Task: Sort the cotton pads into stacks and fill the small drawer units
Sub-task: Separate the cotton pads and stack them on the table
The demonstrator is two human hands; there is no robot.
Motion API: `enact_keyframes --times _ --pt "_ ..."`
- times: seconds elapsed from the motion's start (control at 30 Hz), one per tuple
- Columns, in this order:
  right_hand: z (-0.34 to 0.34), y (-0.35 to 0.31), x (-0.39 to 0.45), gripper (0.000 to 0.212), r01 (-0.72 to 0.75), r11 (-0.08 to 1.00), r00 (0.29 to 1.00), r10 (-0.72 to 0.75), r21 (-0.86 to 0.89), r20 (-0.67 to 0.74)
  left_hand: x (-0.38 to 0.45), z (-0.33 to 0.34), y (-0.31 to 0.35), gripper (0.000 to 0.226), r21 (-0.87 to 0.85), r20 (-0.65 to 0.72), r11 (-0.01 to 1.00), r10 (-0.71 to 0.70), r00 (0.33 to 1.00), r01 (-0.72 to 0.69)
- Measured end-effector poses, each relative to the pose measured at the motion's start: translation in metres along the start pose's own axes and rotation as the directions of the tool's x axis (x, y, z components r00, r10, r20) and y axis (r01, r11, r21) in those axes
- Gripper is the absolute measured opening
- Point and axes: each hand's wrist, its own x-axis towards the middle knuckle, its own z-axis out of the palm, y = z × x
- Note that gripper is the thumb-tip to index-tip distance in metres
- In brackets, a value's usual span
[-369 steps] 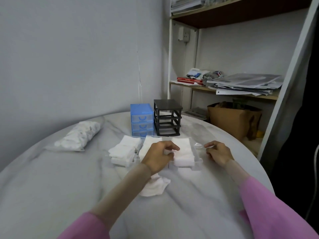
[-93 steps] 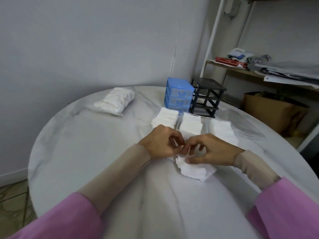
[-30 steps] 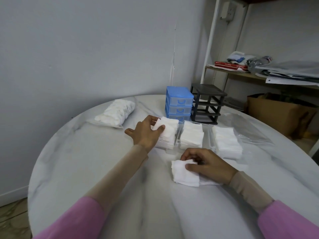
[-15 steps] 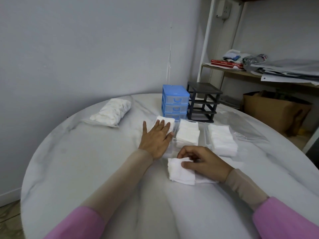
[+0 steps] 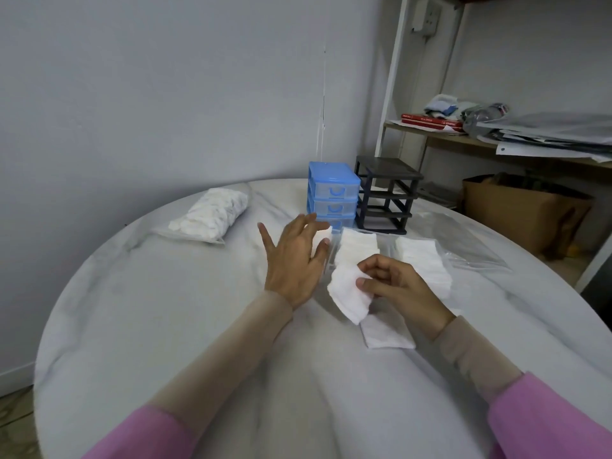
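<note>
Status from my end: my right hand (image 5: 395, 286) pinches a small bundle of cotton pads (image 5: 347, 293) between thumb and fingers, lifted just off the table (image 5: 165, 309). My left hand (image 5: 294, 260) is spread flat, fingers straight, over the leftmost stack (image 5: 323, 238), which is mostly hidden under it; can't tell if it's touching.

Done so far, by my read: three stacks formed just beyond my hands, apparently in clear drawers pulled out of their frame. Middle stack (image 5: 357, 250) sits just past my right fingertips; right stack (image 5: 422, 260) is beyond my right hand.

Left: a few loose pads (image 5: 385, 331) lie under my right wrist, still unsorted. The bagged pads (image 5: 210, 217), well out past my left hand, look untouched. The black frame (image 5: 385, 198) stands empty, no drawers in; blue unit (image 5: 332, 197) beside it has drawers in, contents unclear.

Call it roughly mid-task: stacking nearly finished, refitting drawers not started.
</note>
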Motion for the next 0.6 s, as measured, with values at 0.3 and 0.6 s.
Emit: enact_keyframes --times 0.3,0.6 --pt "-0.002 0.005 0.003 0.017 0.059 0.998 0.977 -0.062 -0.019 -0.203 -0.008 -0.004 0.015 0.018 -0.537 0.182 0.838 0.002 0.983 0.098" --pt "-0.007 0.001 0.002 0.017 0.109 0.99 0.968 -0.126 -0.087 -0.218 -0.01 -0.012 0.021 0.027 -0.735 0.427 0.601 0.049 0.903 0.315"
